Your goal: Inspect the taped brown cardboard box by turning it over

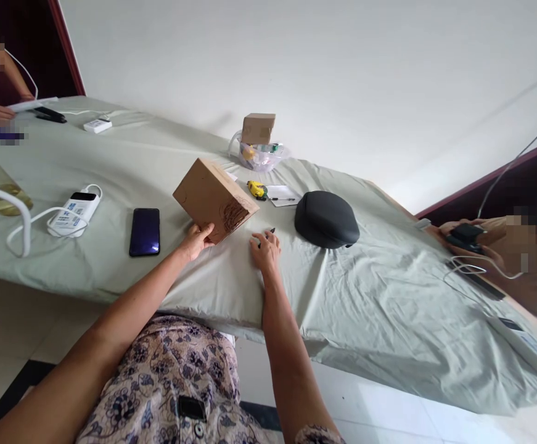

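Note:
My left hand (pixel 196 240) grips the near corner of a brown cardboard box (pixel 213 198) and holds it tilted above the cloth-covered table (pixel 379 296). The box has dark scribbles on its lower face. My right hand (pixel 265 250) rests on the cloth just right of the box, fingers curled around a small black object, perhaps a pen (pixel 270 232), whose tip pokes out. A black phone (pixel 145 231) lies face up to the left of my left hand.
A black oval case (pixel 326 218) sits right of my hands. Behind lie a yellow tape measure (pixel 256 189), a notepad with a pen (pixel 282 195), and a clear bowl (pixel 259 156) topped by a second small box (pixel 258 127). A white power bank (pixel 74 213) with cable lies left. Other people's hands show at both edges.

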`<move>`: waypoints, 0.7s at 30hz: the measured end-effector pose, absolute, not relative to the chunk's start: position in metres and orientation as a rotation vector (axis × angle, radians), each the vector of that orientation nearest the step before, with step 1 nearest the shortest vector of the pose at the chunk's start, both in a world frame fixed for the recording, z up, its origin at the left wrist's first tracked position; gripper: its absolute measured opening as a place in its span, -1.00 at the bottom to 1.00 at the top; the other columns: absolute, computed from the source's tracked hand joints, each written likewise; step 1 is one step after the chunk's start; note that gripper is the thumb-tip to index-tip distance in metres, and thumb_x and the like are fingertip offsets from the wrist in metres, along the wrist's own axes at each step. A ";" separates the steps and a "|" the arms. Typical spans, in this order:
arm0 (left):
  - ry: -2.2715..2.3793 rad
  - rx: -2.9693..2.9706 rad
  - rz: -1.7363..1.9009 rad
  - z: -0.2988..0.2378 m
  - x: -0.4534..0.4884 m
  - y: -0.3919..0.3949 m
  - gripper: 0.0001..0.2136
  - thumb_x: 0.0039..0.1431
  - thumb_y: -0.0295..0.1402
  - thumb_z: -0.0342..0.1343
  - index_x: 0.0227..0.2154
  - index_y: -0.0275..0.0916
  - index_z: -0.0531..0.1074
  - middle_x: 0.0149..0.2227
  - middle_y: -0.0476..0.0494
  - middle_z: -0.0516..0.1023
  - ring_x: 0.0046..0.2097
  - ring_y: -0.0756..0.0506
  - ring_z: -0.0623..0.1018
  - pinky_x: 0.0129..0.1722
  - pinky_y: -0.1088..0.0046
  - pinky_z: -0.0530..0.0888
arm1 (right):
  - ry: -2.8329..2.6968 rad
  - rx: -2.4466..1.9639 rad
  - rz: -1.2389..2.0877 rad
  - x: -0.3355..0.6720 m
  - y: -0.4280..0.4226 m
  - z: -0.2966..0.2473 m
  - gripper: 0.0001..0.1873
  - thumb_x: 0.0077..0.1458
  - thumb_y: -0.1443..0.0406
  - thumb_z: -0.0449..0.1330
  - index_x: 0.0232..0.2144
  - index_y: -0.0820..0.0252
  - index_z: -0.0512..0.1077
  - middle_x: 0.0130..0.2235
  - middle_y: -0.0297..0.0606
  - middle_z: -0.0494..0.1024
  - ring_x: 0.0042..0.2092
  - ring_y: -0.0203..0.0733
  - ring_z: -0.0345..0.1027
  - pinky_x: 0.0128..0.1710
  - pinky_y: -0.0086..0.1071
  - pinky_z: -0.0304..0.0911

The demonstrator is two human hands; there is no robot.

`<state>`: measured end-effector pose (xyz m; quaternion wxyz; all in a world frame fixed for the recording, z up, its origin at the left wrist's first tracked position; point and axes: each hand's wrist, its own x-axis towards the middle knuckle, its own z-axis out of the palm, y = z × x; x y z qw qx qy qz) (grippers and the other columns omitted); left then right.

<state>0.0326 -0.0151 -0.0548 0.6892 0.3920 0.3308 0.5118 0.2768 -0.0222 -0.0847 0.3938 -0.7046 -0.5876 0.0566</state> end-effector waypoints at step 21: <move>0.718 1.287 1.070 -0.016 0.017 -0.033 -0.52 0.04 0.15 0.24 -0.42 -0.25 0.44 -0.30 -0.23 0.65 -0.42 -0.08 0.63 -0.56 0.52 0.42 | -1.397 -1.280 0.319 0.260 -0.025 -0.073 -0.27 0.24 -0.22 0.00 0.19 0.14 0.35 0.10 0.04 0.52 0.05 0.02 0.47 0.02 -0.08 0.41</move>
